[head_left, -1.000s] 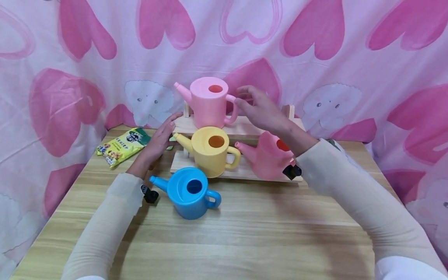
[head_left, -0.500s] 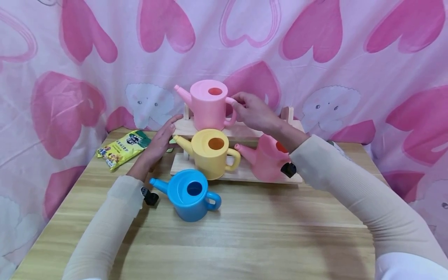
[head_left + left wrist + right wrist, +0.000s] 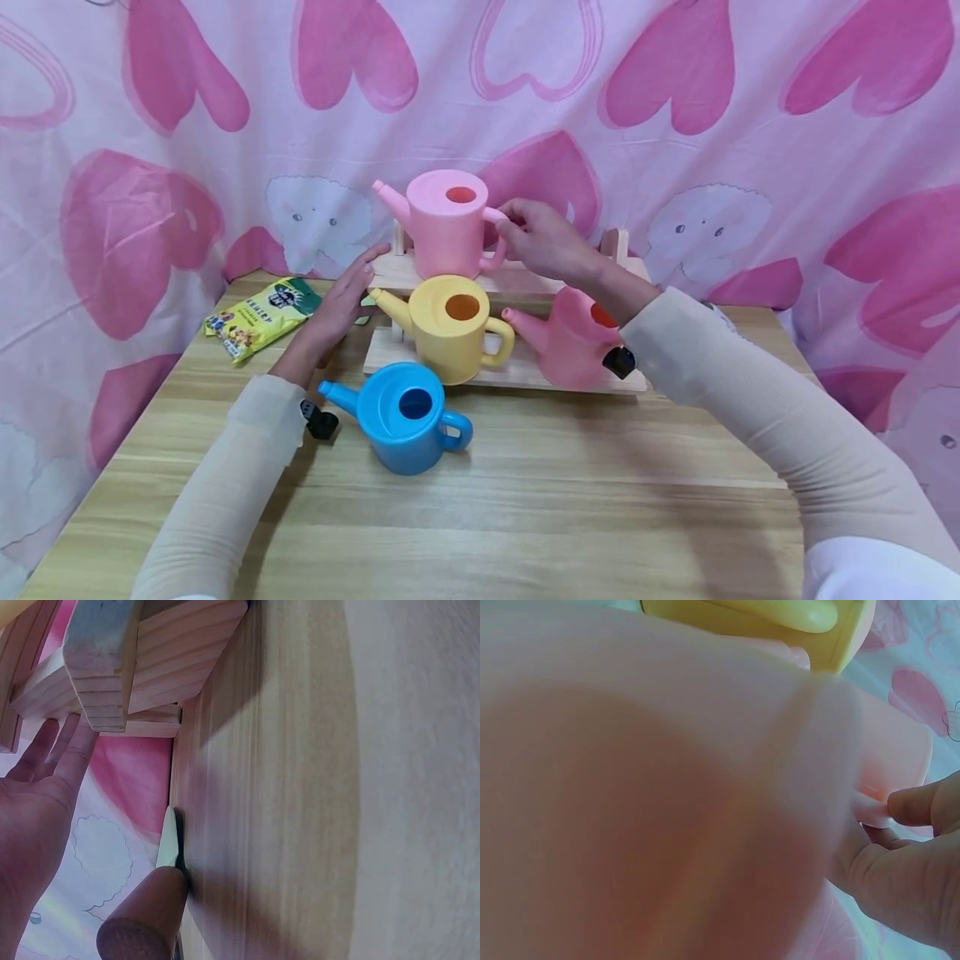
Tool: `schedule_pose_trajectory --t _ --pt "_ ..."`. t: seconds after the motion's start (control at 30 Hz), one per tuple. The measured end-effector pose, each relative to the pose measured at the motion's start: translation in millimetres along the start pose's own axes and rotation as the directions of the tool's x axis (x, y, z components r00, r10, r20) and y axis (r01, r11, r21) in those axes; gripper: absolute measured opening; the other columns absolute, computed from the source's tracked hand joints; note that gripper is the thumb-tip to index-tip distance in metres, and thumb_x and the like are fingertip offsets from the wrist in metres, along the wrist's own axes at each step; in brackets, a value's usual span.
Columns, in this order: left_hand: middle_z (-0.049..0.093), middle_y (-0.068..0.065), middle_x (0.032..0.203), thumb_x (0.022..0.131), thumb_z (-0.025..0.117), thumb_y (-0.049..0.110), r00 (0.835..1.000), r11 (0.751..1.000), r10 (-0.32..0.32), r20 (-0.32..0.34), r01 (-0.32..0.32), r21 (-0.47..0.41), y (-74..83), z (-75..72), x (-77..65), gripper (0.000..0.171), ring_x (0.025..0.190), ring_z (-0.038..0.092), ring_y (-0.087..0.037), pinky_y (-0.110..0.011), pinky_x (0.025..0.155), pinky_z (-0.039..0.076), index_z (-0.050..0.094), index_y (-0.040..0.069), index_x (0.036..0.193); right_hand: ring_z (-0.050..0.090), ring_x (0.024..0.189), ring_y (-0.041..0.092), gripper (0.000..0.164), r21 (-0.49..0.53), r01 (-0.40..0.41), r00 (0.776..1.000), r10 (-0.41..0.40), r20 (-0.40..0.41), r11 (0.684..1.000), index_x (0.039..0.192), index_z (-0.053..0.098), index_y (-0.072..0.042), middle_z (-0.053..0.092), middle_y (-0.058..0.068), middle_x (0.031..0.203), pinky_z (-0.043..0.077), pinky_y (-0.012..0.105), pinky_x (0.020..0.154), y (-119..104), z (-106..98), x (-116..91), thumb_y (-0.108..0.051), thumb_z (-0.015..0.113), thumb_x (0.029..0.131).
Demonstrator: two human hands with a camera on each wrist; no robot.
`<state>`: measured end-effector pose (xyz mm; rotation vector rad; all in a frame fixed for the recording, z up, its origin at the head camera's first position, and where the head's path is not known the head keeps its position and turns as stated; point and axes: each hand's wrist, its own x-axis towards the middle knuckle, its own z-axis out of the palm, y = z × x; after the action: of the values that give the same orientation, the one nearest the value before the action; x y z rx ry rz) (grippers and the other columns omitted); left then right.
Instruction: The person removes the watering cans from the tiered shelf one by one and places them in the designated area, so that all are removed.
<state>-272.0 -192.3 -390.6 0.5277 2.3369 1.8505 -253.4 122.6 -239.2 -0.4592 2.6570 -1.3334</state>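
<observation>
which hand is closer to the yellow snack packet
Left. The left hand is beside the packet; the right hand is farther, holding the upper pink watering can by its handle.

We face a pale pink fabric backdrop hanging in loose folds behind and along both sides of a table. We see large deep-pink hearts printed on it, some merely outlined, among fluffy white cartoon animals. Light wood grain runs crosswise over the table, where soft-edged shadows fall.
</observation>
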Motion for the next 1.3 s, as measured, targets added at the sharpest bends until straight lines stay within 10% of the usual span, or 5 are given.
schedule_pose_trajectory --t 0.9,1.3 --pt "0.015 -0.002 0.17 0.111 0.033 0.05 1.0 1.0 -0.002 -0.001 0.002 -0.027 -4.1 1.3 3.7 0.055 0.147 0.03 -0.042 -0.071 0.107 0.036 0.026 0.035 0.164 0.06 0.107 0.027 0.031 0.037 0.021 1.0 -0.02 -0.023 0.999 0.127 0.059 -0.004 0.063 0.016 0.106 0.055 0.043 0.097 -4 -19 -5 -0.027 0.059 0.107" --pt "0.017 -0.001 0.169 0.112 0.033 0.047 1.0 0.999 0.016 0.008 -0.015 -0.04 -2.5 4.1 3.1 0.057 0.147 0.031 -0.04 -0.07 0.106 0.038 0.024 0.03 0.165 0.065 0.104 0.022 0.032 0.024 0.038 0.992 -0.035 -0.122 0.999 0.127 0.065 -0.005 0.067 0.014 0.11 0.058 0.034 0.09 -13 -51 -44 -0.029 0.059 0.107"
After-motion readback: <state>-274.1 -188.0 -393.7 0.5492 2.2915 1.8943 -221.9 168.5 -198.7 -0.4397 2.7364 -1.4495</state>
